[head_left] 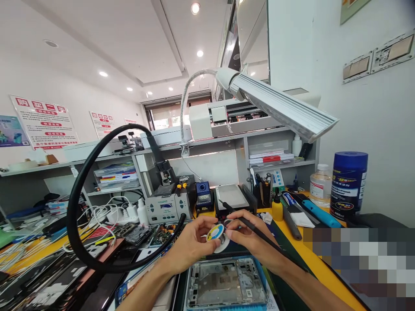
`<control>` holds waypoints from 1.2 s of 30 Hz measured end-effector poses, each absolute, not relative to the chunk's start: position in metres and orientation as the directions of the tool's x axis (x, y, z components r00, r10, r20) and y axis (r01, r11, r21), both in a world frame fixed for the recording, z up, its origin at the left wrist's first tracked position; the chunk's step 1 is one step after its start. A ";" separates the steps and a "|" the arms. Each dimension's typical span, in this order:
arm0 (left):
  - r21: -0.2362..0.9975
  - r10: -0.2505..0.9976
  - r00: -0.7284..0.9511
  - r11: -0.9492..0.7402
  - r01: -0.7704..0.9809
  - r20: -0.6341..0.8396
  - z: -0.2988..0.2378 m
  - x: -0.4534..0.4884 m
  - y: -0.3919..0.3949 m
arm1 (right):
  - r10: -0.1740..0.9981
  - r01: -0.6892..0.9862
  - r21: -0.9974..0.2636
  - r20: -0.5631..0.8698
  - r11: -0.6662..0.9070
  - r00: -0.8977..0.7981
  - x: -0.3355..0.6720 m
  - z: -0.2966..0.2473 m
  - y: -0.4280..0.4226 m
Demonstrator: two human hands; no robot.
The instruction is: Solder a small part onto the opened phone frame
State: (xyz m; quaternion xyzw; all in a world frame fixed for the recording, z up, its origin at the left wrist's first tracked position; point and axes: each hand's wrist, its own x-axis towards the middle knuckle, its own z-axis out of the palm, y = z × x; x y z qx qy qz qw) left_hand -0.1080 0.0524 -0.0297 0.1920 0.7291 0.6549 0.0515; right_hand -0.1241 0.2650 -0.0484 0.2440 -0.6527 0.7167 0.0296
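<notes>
My left hand [194,242] pinches a small round spool of solder wire [216,234] with a blue and yellow label, held above the bench. My right hand [249,239] meets it from the right, its fingertips on the spool's edge, while a thin black soldering iron [259,233] lies across the hand, its tip pointing up-left and its cable trailing down-right. Directly below both hands lies an opened phone frame [225,286] with bare metal inside, resting on a blue mat.
A thick black hose [78,203] loops from the grey rework station [167,206] on the left. A silver desk lamp [279,106] hangs overhead. A blue can [348,183], clear bottle [320,185], yellow bottle [277,208] and tools crowd the right; phone parts and cables lie left.
</notes>
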 end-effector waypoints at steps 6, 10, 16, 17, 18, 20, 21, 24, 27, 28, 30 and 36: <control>0.989 0.262 -0.957 0.042 0.142 0.126 -0.034 -0.101 0.061 | -0.291 -0.318 -0.928 0.364 -0.194 -0.884 -0.120 -0.044 0.265; 0.999 0.207 -0.977 0.001 0.053 0.052 -0.041 -0.099 0.066 | -0.292 -0.281 -0.928 0.347 -0.244 -0.891 -0.121 -0.045 0.264; 0.991 0.174 -0.981 -0.083 -0.105 -0.089 -0.047 -0.100 0.066 | -0.266 -0.241 -0.929 0.317 -0.282 -0.910 -0.121 -0.048 0.259; 0.986 0.179 -0.978 -0.110 -0.125 -0.104 -0.047 -0.100 0.066 | -0.270 -0.233 -0.930 0.310 -0.284 -0.912 -0.121 -0.048 0.258; 0.981 0.191 -0.975 -0.137 -0.139 -0.111 -0.047 -0.100 0.066 | -0.267 -0.226 -0.930 0.305 -0.289 -0.914 -0.121 -0.048 0.257; 0.970 0.203 -0.971 -0.181 -0.162 -0.124 -0.048 -0.100 0.065 | -0.263 -0.219 -0.929 0.301 -0.298 -0.917 -0.121 -0.047 0.255; 0.963 0.206 -0.970 -0.205 -0.173 -0.130 -0.048 -0.100 0.065 | -0.260 -0.218 -0.928 0.300 -0.303 -0.918 -0.120 -0.047 0.255; 0.939 0.204 -0.967 -0.277 -0.204 -0.149 -0.050 -0.101 0.063 | -0.260 -0.218 -0.925 0.304 -0.313 -0.917 -0.118 -0.046 0.255; 0.925 0.203 -0.964 -0.303 -0.227 -0.170 -0.052 -0.102 0.061 | -0.263 -0.221 -0.922 0.310 -0.317 -0.914 -0.117 -0.044 0.256; 0.926 0.206 -0.963 -0.297 -0.232 -0.175 -0.052 -0.103 0.060 | -0.262 -0.222 -0.922 0.310 -0.317 -0.914 -0.117 -0.044 0.257; 0.931 0.216 -0.960 -0.278 -0.238 -0.181 -0.051 -0.103 0.059 | -0.258 -0.223 -0.922 0.310 -0.315 -0.915 -0.117 -0.043 0.257; 0.923 0.228 -0.952 -0.278 -0.266 -0.205 -0.044 -0.099 0.055 | -0.251 -0.239 -0.920 0.322 -0.310 -0.913 -0.116 -0.041 0.258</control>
